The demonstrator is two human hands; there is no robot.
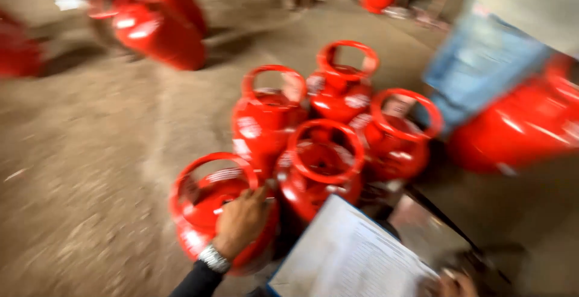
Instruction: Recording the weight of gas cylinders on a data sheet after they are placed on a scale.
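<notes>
**Hand on the nearest red gas cylinder**

The left hand (241,220), with a metal wristwatch (214,258) and a dark sleeve, rests on the top of the nearest red gas cylinder (208,212) in the lower centre of the frame. Its fingers curl over the cylinder's shoulder just beside the round guard ring; motion blur hides whether they grip anything. This cylinder is glossy red, squat and rounded, with pale label patches on its side and a hoop-shaped collar on top. It stands on the dusty ground (84,170), touching a cluster of four like cylinders (329,122) in the middle of the frame. At the lower right, the right hand (455,285) holds a clipboard with a printed sheet (353,258), fingers closed on its edge. A person in jeans (476,62) stands at the upper right beside a tilted cylinder (525,125).
</notes>
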